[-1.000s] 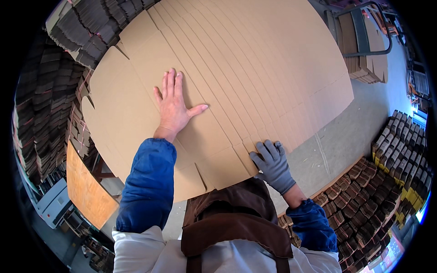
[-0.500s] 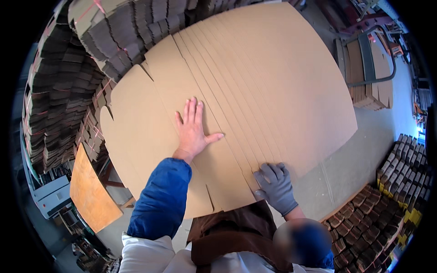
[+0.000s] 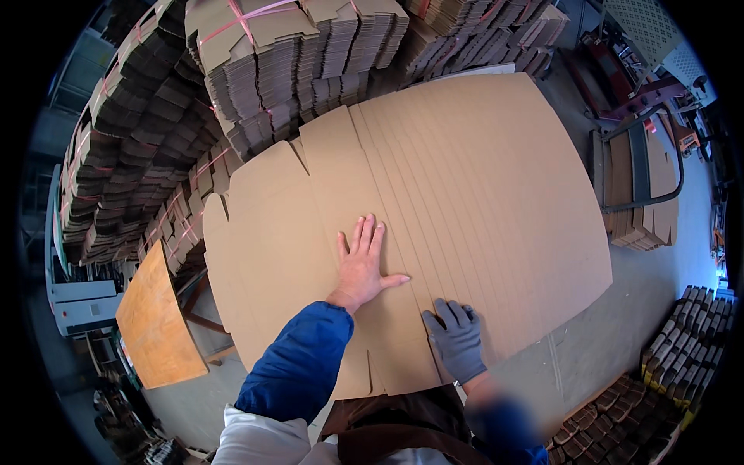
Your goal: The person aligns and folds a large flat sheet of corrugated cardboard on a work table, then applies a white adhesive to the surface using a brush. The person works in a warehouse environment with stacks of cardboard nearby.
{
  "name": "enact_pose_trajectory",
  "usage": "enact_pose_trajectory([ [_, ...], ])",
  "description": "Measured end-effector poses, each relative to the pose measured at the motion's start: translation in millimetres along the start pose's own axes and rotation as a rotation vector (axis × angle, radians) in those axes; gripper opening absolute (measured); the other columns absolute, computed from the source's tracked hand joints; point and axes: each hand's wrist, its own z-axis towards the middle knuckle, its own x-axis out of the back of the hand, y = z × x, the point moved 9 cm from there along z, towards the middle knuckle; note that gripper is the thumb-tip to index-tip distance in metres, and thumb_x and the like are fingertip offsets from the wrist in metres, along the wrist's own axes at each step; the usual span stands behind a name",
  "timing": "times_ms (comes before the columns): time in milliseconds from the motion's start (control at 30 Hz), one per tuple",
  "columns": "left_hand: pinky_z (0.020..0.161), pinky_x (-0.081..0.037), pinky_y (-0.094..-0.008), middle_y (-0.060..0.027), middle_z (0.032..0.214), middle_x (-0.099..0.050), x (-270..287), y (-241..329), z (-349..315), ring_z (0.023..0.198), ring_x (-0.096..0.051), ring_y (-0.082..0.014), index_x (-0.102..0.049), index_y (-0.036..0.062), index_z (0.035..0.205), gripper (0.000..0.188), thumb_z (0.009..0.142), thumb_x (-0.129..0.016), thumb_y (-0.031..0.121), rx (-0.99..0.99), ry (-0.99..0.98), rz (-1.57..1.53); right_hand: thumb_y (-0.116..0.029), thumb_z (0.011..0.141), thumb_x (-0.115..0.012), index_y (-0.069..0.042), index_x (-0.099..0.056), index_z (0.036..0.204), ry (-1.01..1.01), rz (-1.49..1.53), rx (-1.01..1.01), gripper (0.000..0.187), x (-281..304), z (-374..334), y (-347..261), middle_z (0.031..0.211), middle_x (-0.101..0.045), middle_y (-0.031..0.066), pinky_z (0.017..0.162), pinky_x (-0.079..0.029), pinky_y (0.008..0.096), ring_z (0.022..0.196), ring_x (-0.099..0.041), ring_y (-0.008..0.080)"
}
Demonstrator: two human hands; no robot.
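A spread of fanned, flat brown cardboard sheets (image 3: 535, 232) lies in front of me, their staggered edges running as near-parallel lines through the middle. Slots are cut into the far left and near edges. My left hand (image 3: 363, 267), bare under a blue sleeve, rests flat on the left part of the cardboard, fingers and thumb spread. To its right, my right hand (image 3: 456, 341) wears a grey glove. It lies on the staggered edges near my body, fingers slightly bent and apart. Neither hand visibly grips a sheet.
Tall stacks of bundled cardboard (image 3: 263, 77) tied with pink straps stand behind and to the left. An orange-brown wooden board (image 3: 159, 322) is at left. On the right are a cart (image 3: 639, 170) with cardboard and low stacks of dark brown pieces (image 3: 612, 422).
The view has shifted, so the cardboard sits lower and more of the far stacks shows. My left hand stays flat on the sheet. My gloved right hand has moved slightly inward from the near edge.
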Motion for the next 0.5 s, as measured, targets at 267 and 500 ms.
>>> enact_pose_trajectory([
  [267, 0.121, -0.008, -0.0668, -0.0178, 0.168, -0.015, -0.1, 2.6, -1.9, 0.157, -0.01, -0.0348, -0.024, 0.0029, 0.159, 0.128, 0.066, -0.08, 0.07, -0.006, 0.037, 0.003, -0.025, 0.082, -0.068, -0.022, -0.066, 0.126, 0.059, 0.001, -0.004, 0.044, 4.3, 1.4, -0.5, 0.141, -0.052, 0.0044, 0.105, -0.038, 0.05, 0.129, -0.046, 0.0262],
  [500, 0.12, -0.009, -0.0673, -0.0173, 0.168, -0.016, -5.2, 0.7, -1.0, 0.157, -0.01, -0.035, -0.024, 0.0026, 0.159, 0.129, 0.064, -0.083, 0.067, -0.006, 0.043, -0.017, -0.024, 0.081, -0.068, -0.022, -0.066, 0.124, 0.052, 0.012, -0.011, 0.043, 6.7, 4.6, 0.3, 0.139, -0.053, 0.0038, 0.102, -0.039, 0.0492, 0.128, -0.047, 0.0253],
])
